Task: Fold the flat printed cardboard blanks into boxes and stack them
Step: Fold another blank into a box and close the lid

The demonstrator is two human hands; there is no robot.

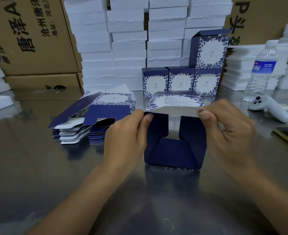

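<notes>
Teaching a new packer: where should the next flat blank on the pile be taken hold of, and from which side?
Probably the top blank's navy flap, at the near-left of the pile. It lifts clear and overhangs the sheets below, so fingers can slip under it. Come from the near-left side and pinch that free edge.

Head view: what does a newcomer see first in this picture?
First, the half-folded box at the centre, pinched at its top by the left hand and the right hand. Left of it lies a pile of flat blanks; behind it stand four finished boxes, one stacked on another.
</notes>
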